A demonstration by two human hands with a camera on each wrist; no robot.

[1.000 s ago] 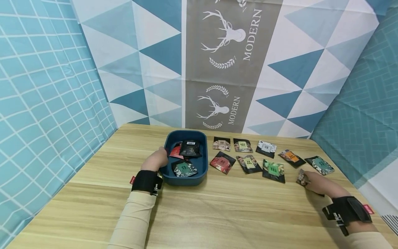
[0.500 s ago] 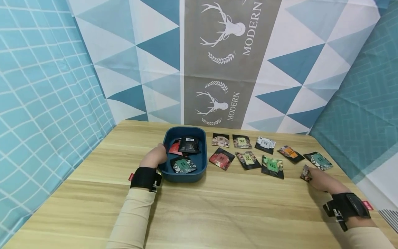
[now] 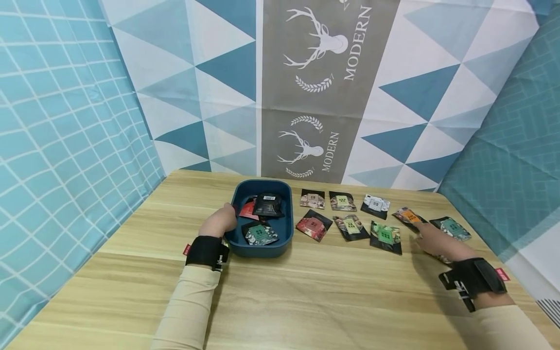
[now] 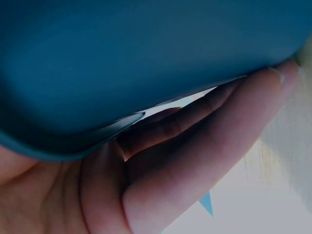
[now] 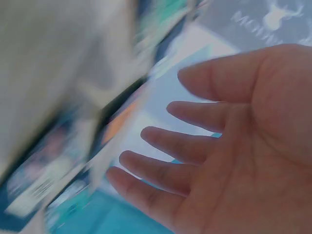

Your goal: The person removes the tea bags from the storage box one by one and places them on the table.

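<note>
Sachets lie across a wood-grain tabletop; triangle-patterned sheeting stands behind.

Bright, even light before me; faint glare on the tabletop, soft shadow beneath the right hand; motion-blurred packets at the right wrist.
</note>
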